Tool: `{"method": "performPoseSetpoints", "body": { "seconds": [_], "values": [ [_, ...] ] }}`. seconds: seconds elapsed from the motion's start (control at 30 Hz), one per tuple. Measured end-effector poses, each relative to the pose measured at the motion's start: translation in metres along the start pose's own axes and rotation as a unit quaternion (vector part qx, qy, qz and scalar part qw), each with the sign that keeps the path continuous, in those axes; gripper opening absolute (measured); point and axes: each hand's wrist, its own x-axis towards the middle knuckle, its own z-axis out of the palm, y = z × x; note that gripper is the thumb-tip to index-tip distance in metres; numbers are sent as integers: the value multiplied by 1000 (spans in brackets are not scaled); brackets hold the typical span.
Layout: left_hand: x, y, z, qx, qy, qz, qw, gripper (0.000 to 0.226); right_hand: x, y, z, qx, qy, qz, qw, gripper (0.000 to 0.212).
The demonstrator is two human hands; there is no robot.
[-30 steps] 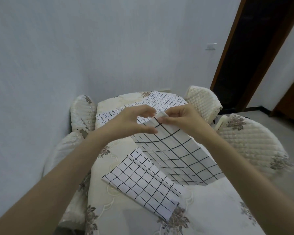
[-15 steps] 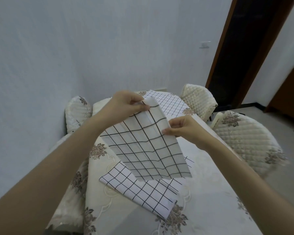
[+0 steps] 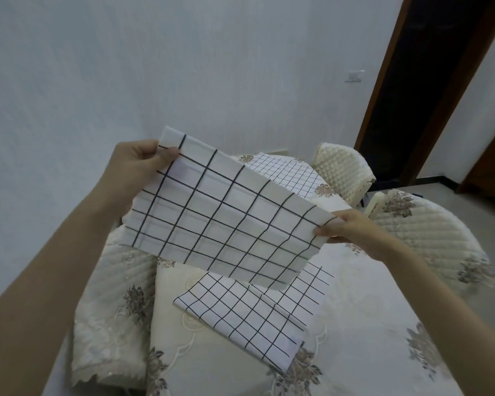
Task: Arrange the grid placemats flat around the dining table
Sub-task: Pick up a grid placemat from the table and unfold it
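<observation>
A white grid placemat with black lines is held spread in the air above the dining table, tilted so that its left end is higher than its right end. Its upper left corner is pinched by the left hand: the thumb is pressed flat on the facing side of the cloth, just below the top edge, while the fingers are curled behind it and hidden by the cloth. The corner tip stands free above the thumb. The right end is pinched by the right hand at the upper right corner: the thumb tip lies on the facing surface at the cloth's edge, and the remaining fingers are folded underneath, only their knuckles being visible. Between the two grips the placemat is stretched nearly flat, with a slight sag along its lower edge, which hangs clear of the table.

A second placemat, folded, lies on the cream floral tablecloth directly beneath the held one and is partly covered from view by it. A third placemat lies flat at the far end of the table, beyond the held cloth. Quilted chair covers are seen at the left, at the far right corner and at the right. A white wall, a light switch and a dark wooden door frame are seen behind.
</observation>
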Motion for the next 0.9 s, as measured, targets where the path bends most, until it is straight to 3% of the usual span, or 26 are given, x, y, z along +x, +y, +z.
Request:
{"method": "performPoseSetpoints", "body": {
  "seconds": [0.17, 0.43, 0.8, 0.9],
  "values": [
    [-11, -30, -3, -49, 14, -82, 995, 11, -5, -7, -9, 110, 41, -35, 992, 66],
    [-31, -70, 13, -79, 47, -150, 984, 11, -13, -12, -10, 138, 96, -75, 983, 80],
    [-51, -92, 26, -88, 17, -173, 981, 14, -33, 5, -13, 113, 99, -47, 988, 69],
    [-55, -109, 29, -65, -4, -201, 978, 15, -29, 23, -10, 117, 113, 3, 987, 32]
  ]
}}
